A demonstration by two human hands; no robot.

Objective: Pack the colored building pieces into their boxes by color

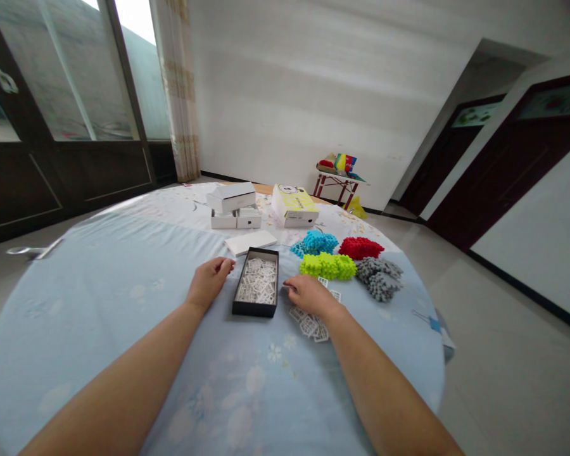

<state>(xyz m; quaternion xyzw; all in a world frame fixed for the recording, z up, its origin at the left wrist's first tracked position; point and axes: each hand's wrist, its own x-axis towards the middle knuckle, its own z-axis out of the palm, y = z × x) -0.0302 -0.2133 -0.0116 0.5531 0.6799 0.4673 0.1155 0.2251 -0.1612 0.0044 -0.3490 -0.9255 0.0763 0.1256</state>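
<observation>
A black open box [255,310] stands on the cloth between my two hands, holding a heap of small white plastic pieces [257,280] with slotted faces. To its left rests my left hand [209,282], fingers curled in near the box's side. My right hand [310,294] is just right of the box, its fingers drawn together; whatever may be inside either hand is hidden. Loose white pieces [310,325] lie beneath and around my right hand and wrist. Beyond it sit piles of knobbly green pieces [327,266], blue pieces [317,242], red pieces [361,247] and grey pieces [380,278].
A flat white lid [251,242] lies behind the black box. Farther back are stacked white boxes [232,197] and a yellow-and-white box [295,206]. A pale blue flowered cloth [209,392] covers the round table, with a clip [434,324] at its right edge.
</observation>
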